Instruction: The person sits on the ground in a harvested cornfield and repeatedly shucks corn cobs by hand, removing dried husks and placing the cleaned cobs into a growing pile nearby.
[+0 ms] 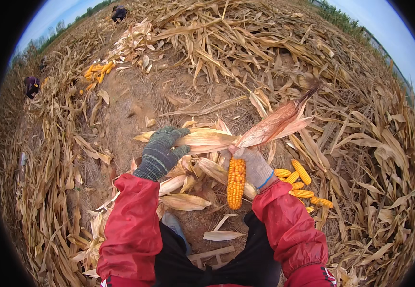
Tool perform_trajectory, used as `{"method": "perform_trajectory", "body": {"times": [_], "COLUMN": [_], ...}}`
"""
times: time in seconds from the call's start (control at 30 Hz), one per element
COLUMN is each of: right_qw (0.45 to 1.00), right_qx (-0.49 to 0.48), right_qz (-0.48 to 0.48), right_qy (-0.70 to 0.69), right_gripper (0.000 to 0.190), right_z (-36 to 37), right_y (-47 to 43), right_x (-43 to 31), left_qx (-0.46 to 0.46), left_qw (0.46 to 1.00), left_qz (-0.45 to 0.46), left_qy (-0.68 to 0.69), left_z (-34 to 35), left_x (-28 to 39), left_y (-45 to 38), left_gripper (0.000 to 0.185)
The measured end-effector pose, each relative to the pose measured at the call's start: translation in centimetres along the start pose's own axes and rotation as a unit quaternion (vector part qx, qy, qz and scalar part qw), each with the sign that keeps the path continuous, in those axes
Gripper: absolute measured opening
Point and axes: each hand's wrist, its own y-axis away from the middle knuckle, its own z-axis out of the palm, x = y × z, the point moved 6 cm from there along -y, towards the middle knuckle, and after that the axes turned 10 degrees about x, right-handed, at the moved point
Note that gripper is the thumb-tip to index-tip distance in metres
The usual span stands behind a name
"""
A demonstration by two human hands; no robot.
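A bare yellow corn cob (236, 183) hangs down from my right hand (251, 162), which wears a pale glove with a blue edge and grips the cob's upper end. Pale corn husk leaves (211, 140) stretch leftward from that grip to my left hand (164, 150), in a dark green striped knit glove, its fingers closed round their end. From the same grip a reddish husk with brown silk (272, 125) points to the upper right. Several husked corn cobs (302, 193) lie on the ground just right of my right hand. Loose husks (184, 202) lie below my hands.
Dry corn stalks (365, 150) lie in heaps on the right, ahead and on the left. A farther pile of corn cobs (98, 72) lies at upper left beside pale husks (134, 39). Other people crouch far off (119, 13). A wooden frame (211, 255) is between my legs.
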Motion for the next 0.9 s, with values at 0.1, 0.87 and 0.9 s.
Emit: {"method": "perform_trajectory", "body": {"times": [0.1,0.87,0.9], "right_qw": [0.999,0.996,0.996], "right_qx": [0.01,0.034,0.024], "right_qz": [0.005,-0.01,0.006], "right_qy": [0.037,0.076,0.085], "right_gripper": [0.023,0.022,0.022], "right_z": [-0.1,0.4,1.0], "right_y": [0.0,-0.6,0.1], "right_x": [0.1,0.6,0.3], "left_qx": [-0.006,-0.112,-0.077], "left_qw": [1.0,0.98,0.99], "left_qz": [-0.024,-0.103,-0.077], "left_qy": [0.003,0.128,0.085], "left_z": [-0.2,1.0,0.5], "left_x": [-1.0,-2.2,-1.9], "left_y": [-0.1,1.3,1.1], "left_gripper": [0.04,0.039,0.035]}}
